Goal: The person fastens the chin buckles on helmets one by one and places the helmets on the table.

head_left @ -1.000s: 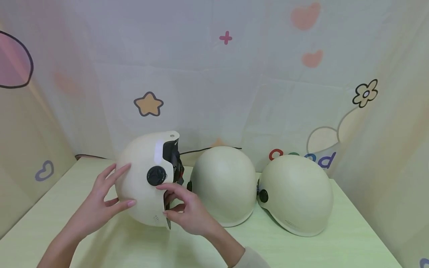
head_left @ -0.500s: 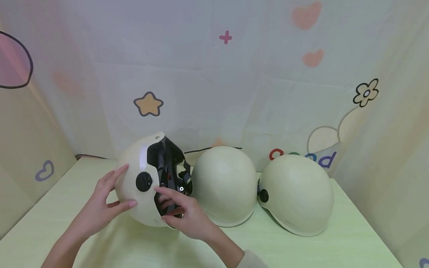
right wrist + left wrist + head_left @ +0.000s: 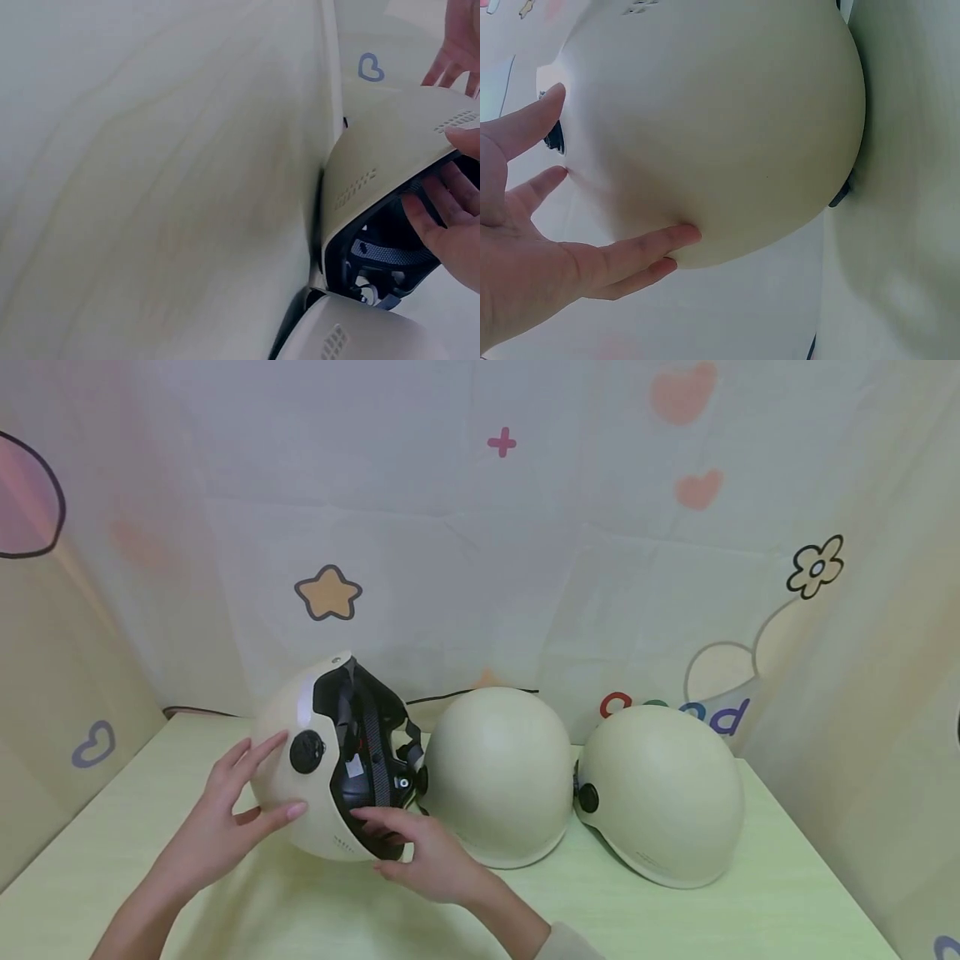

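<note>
Behind everything hangs a pale curtain (image 3: 465, 568) printed with hearts, a star and a flower. Below it spreads the light green worktop (image 3: 780, 860), carrying three cream helmets. The one I handle, the near-side helmet (image 3: 318, 814), sits at the left end, just beside the middle helmet (image 3: 498, 777). A second ago its front was nearly edge-on; now it is turned so its dark interior shows. The middle helmet and the right-end helmet (image 3: 663, 793) have stayed put.

My left grip (image 3: 225, 814) is wide, fingers and thumb spread against the shell, much where they were. My right grip (image 3: 431, 856) is narrow, holding the front rim, fingers inside and thumb outside, lower than before. A black strap (image 3: 382, 768) and a small white label (image 3: 354, 767) have come into sight within.
</note>
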Tool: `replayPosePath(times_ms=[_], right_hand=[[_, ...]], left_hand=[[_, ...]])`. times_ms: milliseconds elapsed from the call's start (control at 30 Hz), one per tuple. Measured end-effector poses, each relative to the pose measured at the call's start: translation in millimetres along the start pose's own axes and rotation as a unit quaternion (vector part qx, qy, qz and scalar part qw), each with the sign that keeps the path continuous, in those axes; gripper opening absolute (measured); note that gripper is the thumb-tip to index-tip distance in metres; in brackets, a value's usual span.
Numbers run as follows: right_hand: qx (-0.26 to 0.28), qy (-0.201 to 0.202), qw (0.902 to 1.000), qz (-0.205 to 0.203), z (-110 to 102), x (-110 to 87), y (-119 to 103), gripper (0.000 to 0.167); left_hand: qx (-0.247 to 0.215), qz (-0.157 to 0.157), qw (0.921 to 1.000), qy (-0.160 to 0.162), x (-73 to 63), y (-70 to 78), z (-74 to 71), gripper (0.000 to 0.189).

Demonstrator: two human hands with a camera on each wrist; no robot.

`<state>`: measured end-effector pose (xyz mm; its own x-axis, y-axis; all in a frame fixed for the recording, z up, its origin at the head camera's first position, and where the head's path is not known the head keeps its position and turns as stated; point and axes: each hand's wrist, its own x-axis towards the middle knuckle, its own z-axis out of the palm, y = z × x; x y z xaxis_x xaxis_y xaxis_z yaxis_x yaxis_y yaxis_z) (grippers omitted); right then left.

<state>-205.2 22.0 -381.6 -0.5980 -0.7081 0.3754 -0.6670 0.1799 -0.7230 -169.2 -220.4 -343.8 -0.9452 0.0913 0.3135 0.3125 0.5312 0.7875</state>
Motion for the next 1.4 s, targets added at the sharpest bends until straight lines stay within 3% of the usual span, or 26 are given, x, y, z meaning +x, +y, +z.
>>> replayPosePath(times_ms=[167,400,533,867,1067,1400], right_hand=[[-0.035,0.004,0.9993,-0.010,3,-2.5,9,0.051],[-0.049,0.008,0.9988,-0.006,5,-2.9,14,0.050],[-0.054,0.000,0.9985,0.011,7,-2.7,15,0.050],[0.022,-0.001,0.9994,0.026,6,-4.5,18,0.048],[0.040,-0.005,0.9988,0.029,5,-4.3,20,0.048],[0.071,-0.013,0.9963,0.047,3,-5.1,21,0.046]], left_hand=[[0.012,-0.001,0.9999,0.004,0.8,6.1,-1.8,0.072],[0.052,0.060,0.9960,0.040,5.8,19.1,-4.4,0.064],[0.077,0.071,0.9928,0.057,10.3,26.0,-4.3,0.060],[0.099,0.072,0.9899,0.071,15.8,31.0,-2.1,0.064],[0.103,0.080,0.9888,0.072,22.4,31.4,-2.9,0.064],[0.121,0.067,0.9891,0.052,27.6,33.0,-5.7,0.059]])
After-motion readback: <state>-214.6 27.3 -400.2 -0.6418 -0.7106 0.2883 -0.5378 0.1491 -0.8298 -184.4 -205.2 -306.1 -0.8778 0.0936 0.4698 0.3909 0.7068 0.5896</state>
